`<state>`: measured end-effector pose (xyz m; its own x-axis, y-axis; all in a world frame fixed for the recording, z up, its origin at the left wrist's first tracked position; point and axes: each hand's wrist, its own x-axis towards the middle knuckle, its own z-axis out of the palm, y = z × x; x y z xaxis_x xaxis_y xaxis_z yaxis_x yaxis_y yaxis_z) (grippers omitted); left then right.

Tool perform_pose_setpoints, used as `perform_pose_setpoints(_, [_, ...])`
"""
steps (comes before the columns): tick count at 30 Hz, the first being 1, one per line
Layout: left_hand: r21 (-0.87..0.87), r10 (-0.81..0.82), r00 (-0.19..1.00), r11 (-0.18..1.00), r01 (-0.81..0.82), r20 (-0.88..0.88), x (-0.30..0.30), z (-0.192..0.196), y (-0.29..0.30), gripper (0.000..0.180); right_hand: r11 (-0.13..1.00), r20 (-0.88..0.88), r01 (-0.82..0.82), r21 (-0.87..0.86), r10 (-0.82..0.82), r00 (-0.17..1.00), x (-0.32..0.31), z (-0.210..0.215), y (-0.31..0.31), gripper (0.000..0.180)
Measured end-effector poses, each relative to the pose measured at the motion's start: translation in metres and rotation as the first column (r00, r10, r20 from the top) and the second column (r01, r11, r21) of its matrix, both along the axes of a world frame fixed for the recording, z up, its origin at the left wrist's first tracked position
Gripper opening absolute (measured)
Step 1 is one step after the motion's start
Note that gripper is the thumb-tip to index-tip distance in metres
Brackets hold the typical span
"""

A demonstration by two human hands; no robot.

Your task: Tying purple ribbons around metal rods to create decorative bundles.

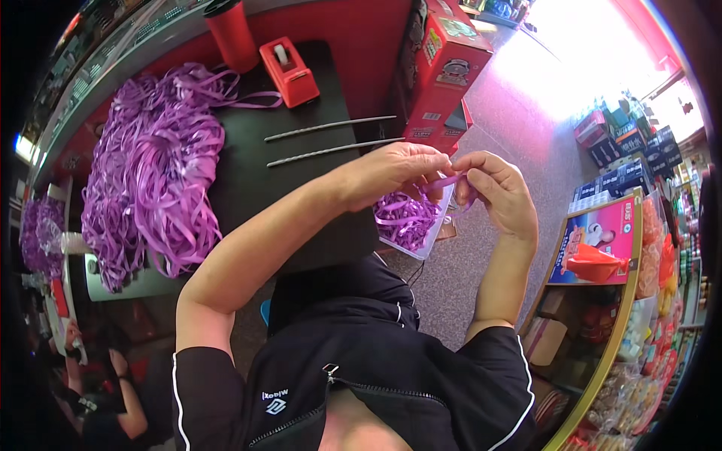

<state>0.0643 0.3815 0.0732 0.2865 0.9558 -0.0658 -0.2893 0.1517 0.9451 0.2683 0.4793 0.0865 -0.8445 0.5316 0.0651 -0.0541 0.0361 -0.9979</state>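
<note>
Over the front right corner of the dark table, my left hand (402,174) and my right hand (499,191) meet. Between their fingertips a narrow purple ribbon (447,182) is pinched, with a short end hanging by the right fingers. Below the hands, a white plastic container (429,248) holds a heap of curled purple ribbons (406,222). A large tangled pile of purple ribbon (162,165) covers the table's left side. Two thin twisted metal rods (331,128) lie side by side beyond my left forearm.
A red tape dispenser (290,74) and a red cylindrical container (231,36) stand at the table's back. Tall red cartons (450,64) rise beyond my hands. A glass counter (594,316) runs along the right, packed goods behind it. At the lower left, another person's arms (128,398) show.
</note>
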Motion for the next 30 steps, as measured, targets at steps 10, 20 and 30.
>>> perform_pose_setpoints(10, [0.22,-0.01,0.747,0.953,0.209,-0.665,-0.02,-0.001,0.089,0.029,0.899,0.164,0.316,0.304,-0.376,0.912,0.011,-0.045,0.041,0.019])
perform_pose_setpoints(20, [0.261,0.272,0.03,0.878,0.402,-0.962,-0.094,-0.004,0.125,0.022,0.966,-0.023,0.133,-0.221,-0.142,0.99,-0.093,-0.113,0.076,0.021])
perform_pose_setpoints(30, [0.739,0.734,0.123,0.673,-0.005,-0.668,-0.114,-0.042,0.067,0.017,0.852,-0.092,0.019,-0.523,-0.078,0.993,-0.151,-0.157,0.055,0.024])
